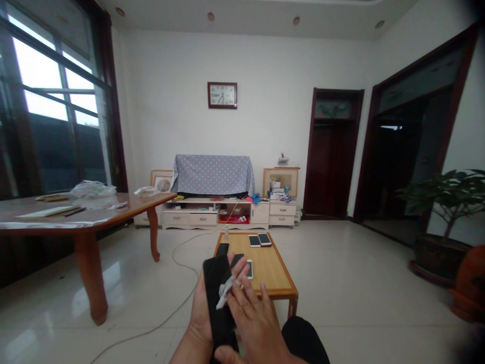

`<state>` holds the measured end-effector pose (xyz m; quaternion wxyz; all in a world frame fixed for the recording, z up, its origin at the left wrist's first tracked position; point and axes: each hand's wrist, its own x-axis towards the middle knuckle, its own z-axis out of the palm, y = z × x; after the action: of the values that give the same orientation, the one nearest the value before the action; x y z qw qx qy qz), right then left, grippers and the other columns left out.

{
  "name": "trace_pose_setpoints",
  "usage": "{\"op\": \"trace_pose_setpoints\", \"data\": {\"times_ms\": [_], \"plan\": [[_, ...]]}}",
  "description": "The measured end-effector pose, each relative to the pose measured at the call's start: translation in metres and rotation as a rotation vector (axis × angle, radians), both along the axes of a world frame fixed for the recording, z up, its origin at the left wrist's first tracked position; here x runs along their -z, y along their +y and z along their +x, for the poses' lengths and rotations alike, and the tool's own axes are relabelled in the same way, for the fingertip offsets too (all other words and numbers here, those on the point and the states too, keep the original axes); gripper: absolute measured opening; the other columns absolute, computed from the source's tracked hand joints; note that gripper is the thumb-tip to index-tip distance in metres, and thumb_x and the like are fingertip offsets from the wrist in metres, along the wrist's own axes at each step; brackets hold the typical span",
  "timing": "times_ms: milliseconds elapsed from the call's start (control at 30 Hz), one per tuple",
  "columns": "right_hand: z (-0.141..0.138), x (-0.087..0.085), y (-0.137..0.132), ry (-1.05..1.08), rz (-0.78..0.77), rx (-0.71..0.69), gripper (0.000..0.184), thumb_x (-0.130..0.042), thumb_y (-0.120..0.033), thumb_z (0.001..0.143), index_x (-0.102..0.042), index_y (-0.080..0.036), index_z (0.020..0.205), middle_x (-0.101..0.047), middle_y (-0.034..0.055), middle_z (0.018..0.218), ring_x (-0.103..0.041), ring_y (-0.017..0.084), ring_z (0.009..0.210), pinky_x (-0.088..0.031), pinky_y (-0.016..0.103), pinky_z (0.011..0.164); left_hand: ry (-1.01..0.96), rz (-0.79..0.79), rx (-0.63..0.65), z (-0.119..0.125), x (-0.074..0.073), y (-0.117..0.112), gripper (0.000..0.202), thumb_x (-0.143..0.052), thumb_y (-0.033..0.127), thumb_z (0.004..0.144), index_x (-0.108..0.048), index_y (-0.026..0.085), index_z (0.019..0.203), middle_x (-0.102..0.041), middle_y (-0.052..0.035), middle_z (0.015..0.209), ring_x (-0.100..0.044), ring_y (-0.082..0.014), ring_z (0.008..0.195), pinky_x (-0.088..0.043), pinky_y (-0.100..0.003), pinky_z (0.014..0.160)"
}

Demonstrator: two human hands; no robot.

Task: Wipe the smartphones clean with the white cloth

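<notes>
My left hand [200, 313] is wrapped around a black phone-like slab [216, 288], holding it upright in front of me. My right hand [254, 318] presses a small crumpled white tissue [226, 291] against the slab's dark face with its fingertips. Both hands hover above the near end of a low wooden coffee table [271, 270]. On that table lie two phones [259, 240] side by side at the far end, a white phone [249, 268] partly hidden behind my fingers, and a dark item [223, 248] at the left edge.
A large wooden table [76, 215] with papers and plastic stands at left. A cable [178, 253] runs across the glossy tiled floor. A TV cabinet [215, 212] with a covered screen is at the far wall. A potted plant [447, 217] stands right. My knee [303, 338] is below.
</notes>
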<state>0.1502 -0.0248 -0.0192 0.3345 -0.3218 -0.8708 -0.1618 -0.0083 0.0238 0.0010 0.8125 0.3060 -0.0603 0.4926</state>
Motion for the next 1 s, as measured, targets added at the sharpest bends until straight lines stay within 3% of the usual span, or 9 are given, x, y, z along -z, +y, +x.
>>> {"op": "trace_pose_setpoints", "data": {"times_ms": [67, 133, 267, 333, 400, 633, 767, 867, 1000], "plan": [[-0.001, 0.030, -0.005, 0.014, 0.139, 0.003, 0.059, -0.055, -0.040, 0.100, -0.039, -0.022, 0.153, -0.048, 0.0073, 0.152, -0.035, 0.032, 0.146, -0.027, 0.060, 0.120, -0.026, 0.013, -0.014, -0.013, 0.000, 0.006, 0.074, -0.023, 0.070, 0.095, -0.044, 0.026, 0.150, -0.036, -0.0117, 0.161, -0.019, -0.0283, 0.152, -0.008, -0.050, 0.125], [-0.002, 0.043, -0.007, 0.018, 0.193, 0.009, 0.052, -0.055, -0.029, 0.101, -0.043, -0.024, 0.151, -0.055, 0.0047, 0.147, -0.038, 0.028, 0.145, -0.028, 0.056, 0.121, -0.036, 0.014, -0.023, -0.018, 0.003, 0.009, 0.074, -0.024, 0.071, 0.094, -0.043, 0.027, 0.151, -0.033, -0.0110, 0.162, -0.018, -0.0285, 0.152, -0.007, -0.052, 0.125], [0.002, 0.011, -0.006, -0.005, 0.007, -0.012, 0.080, -0.052, -0.064, 0.094, -0.032, -0.019, 0.157, -0.037, 0.0098, 0.158, -0.031, 0.036, 0.148, -0.026, 0.066, 0.117, 0.005, -0.006, -0.017, -0.001, 0.007, 0.006, 0.074, -0.025, 0.070, 0.095, -0.044, 0.024, 0.150, -0.037, -0.0144, 0.160, -0.023, -0.0297, 0.151, -0.008, -0.052, 0.125], [0.004, -0.011, -0.006, 0.010, -0.082, 0.034, 0.085, -0.048, -0.068, 0.094, -0.026, -0.019, 0.159, -0.028, 0.0098, 0.162, -0.024, 0.038, 0.150, -0.022, 0.071, 0.116, 0.032, -0.027, -0.010, 0.008, 0.006, 0.002, 0.074, -0.027, 0.069, 0.095, -0.044, 0.023, 0.150, -0.040, -0.0160, 0.158, -0.026, -0.0301, 0.150, -0.009, -0.052, 0.125], [0.004, -0.018, -0.007, 0.010, -0.105, 0.059, 0.084, -0.047, -0.067, 0.094, -0.024, -0.019, 0.159, -0.025, 0.0093, 0.163, -0.021, 0.039, 0.150, -0.019, 0.073, 0.115, 0.047, -0.054, -0.012, 0.009, 0.004, 0.000, 0.074, -0.029, 0.068, 0.095, -0.043, 0.022, 0.151, -0.041, -0.0171, 0.157, -0.028, -0.0307, 0.149, -0.011, -0.052, 0.124], [-0.005, 0.031, -0.015, -0.037, 0.214, -0.030, 0.053, -0.055, -0.037, 0.099, -0.045, -0.022, 0.149, -0.044, 0.0018, 0.154, -0.030, 0.030, 0.149, -0.015, 0.060, 0.123, -0.012, -0.061, -0.069, -0.015, 0.003, 0.007, 0.076, -0.030, 0.071, 0.094, -0.041, 0.023, 0.152, -0.035, -0.0171, 0.161, -0.023, -0.0334, 0.151, -0.010, -0.056, 0.123], [-0.001, -0.002, -0.011, -0.033, -0.053, -0.016, 0.079, -0.050, -0.064, 0.094, -0.029, -0.021, 0.158, -0.028, 0.0059, 0.162, -0.021, 0.037, 0.151, -0.020, 0.069, 0.118, 0.035, -0.040, 0.020, 0.005, 0.008, 0.002, 0.077, -0.024, 0.071, 0.094, -0.043, 0.022, 0.151, -0.039, -0.0172, 0.158, -0.025, -0.0330, 0.150, -0.006, -0.056, 0.123], [0.001, -0.030, -0.009, 0.049, -0.164, 0.068, 0.079, -0.048, -0.062, 0.096, -0.025, -0.022, 0.159, -0.023, 0.0078, 0.164, -0.014, 0.038, 0.152, -0.017, 0.072, 0.117, 0.038, 0.008, 0.083, 0.020, 0.009, -0.005, 0.082, -0.022, 0.073, 0.092, -0.042, 0.020, 0.151, -0.039, -0.0145, 0.159, -0.023, -0.0315, 0.151, -0.002, -0.051, 0.125], [-0.003, -0.029, -0.012, 0.008, -0.147, -0.021, 0.083, -0.050, -0.065, 0.093, -0.025, -0.023, 0.159, -0.024, 0.0079, 0.164, -0.015, 0.039, 0.152, -0.017, 0.071, 0.117, 0.049, 0.048, 0.021, 0.017, 0.009, -0.007, 0.080, -0.020, 0.073, 0.092, -0.035, 0.027, 0.154, -0.037, -0.0099, 0.161, -0.016, -0.0306, 0.153, -0.005, -0.050, 0.124]]}}
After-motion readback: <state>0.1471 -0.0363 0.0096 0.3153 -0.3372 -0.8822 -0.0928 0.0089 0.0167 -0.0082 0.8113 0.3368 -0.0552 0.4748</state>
